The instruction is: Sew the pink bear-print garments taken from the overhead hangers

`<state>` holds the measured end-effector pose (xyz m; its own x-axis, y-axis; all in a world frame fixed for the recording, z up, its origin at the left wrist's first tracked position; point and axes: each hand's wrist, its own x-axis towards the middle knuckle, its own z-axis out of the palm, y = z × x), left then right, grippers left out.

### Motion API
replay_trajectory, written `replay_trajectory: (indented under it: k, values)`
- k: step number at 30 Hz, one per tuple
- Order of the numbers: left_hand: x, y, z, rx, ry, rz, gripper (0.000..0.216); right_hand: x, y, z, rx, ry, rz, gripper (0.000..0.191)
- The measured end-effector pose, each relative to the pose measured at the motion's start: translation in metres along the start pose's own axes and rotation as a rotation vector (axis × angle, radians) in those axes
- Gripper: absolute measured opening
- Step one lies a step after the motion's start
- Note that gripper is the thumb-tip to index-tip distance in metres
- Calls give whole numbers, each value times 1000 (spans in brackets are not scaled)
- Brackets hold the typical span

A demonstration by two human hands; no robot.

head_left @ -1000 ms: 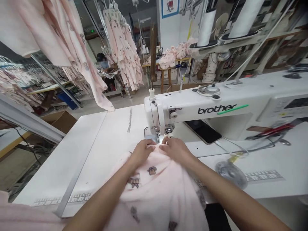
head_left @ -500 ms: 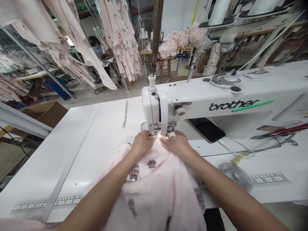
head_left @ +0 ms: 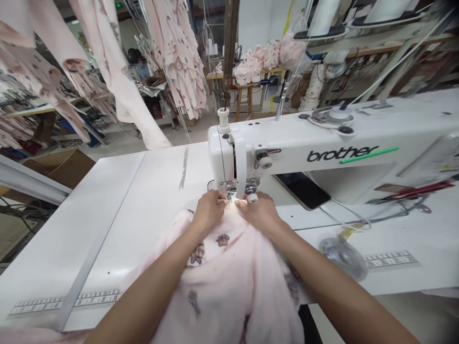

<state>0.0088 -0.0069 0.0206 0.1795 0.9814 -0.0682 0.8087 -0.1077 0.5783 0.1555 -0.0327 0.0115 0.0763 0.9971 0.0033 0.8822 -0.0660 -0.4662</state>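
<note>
Right at the needle we go: the pale pink, plush-looking cloth with small brown animal motifs (head_left: pixel 222 277) has its far edge under the lit needle area (head_left: pixel 230 192) of the white sewing machine (head_left: pixel 287 143). Left hand (head_left: pixel 209 209) on one side, nearly closed, thumb and fingers pinching that edge; right hand (head_left: pixel 261 212) on the other, also drawn in to a pinch, some fingertips hidden behind the ridged metal knob (head_left: pixel 252 198). Below, folds pour over the front of the glossy white table (head_left: pixel 158 200). This looks soft, limp and fairly light, grippy rather than slippery, hardly fragile, though its hanging bulk could tug. Best hold: flat at the edge, either side of the needle, fingertips clear.
</note>
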Motion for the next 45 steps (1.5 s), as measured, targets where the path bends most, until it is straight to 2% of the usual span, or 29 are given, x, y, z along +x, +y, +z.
replay_trajectory:
  k: [14,30,38,45]
  values:
    - [7,-5,4,46,45,3,8,7,-1,0,-24,25,10,21]
    - [7,-4,6,118,82,24,18,11,3,16,-96,106,-12,20]
    - [3,-4,2,164,71,99,17,-4,19,0,67,65,-223,26]
    - [6,-5,1,138,36,59,17,-3,19,1,99,46,-201,27]
